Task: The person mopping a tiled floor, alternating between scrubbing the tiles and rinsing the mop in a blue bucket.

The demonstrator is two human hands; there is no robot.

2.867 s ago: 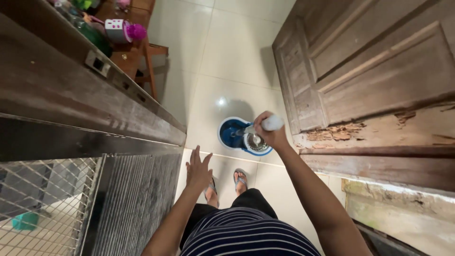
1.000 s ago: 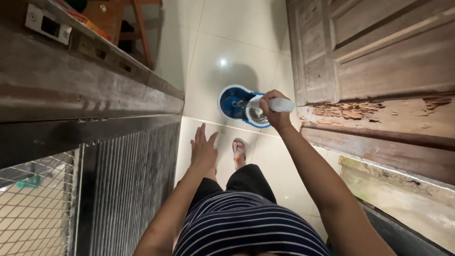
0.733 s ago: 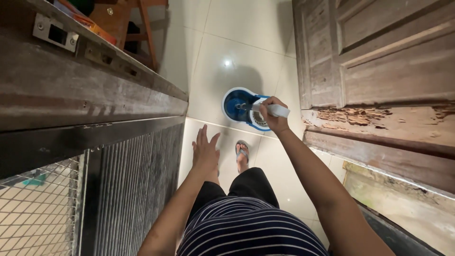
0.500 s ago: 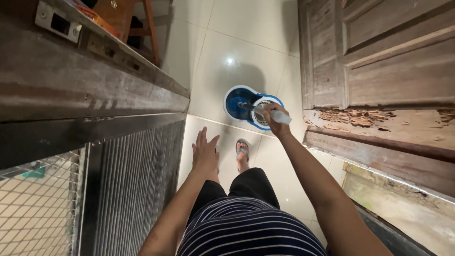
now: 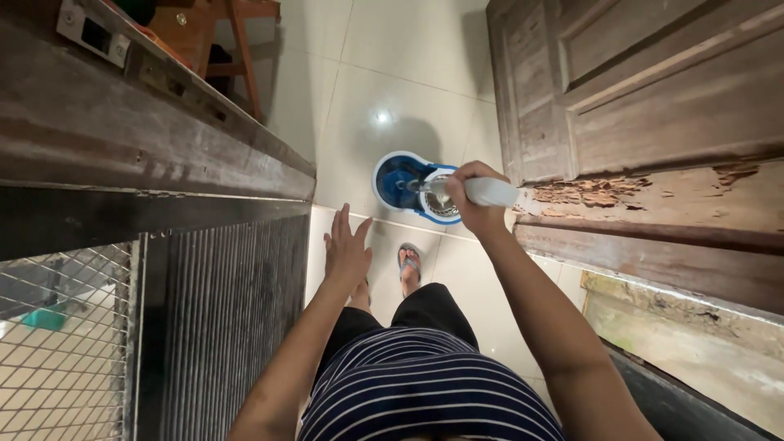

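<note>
My right hand [image 5: 471,198] is closed around the white grip of a mop handle [image 5: 492,192], whose metal shaft runs down into a blue and white spin mop bucket [image 5: 403,184] on the tiled floor. The shaft ends over the bucket's steel spinner basket [image 5: 441,205]. My left hand [image 5: 346,247] hangs free with its fingers spread, holding nothing, next to the metal grille door [image 5: 220,310]. My foot in a blue sandal [image 5: 408,263] stands just behind the bucket.
An old wooden door [image 5: 653,98] with a crumbling lower edge stands open on the right. A dark wooden door frame [image 5: 147,139] and wire mesh [image 5: 57,327] fill the left. A wooden table leg [image 5: 243,49] shows at the back. Glossy white floor tiles [image 5: 408,57] lie ahead.
My right hand has lifted the mop handle slightly and shifted it right over the bucket. The left hand has stayed spread at my side. The view has tilted a little.
</note>
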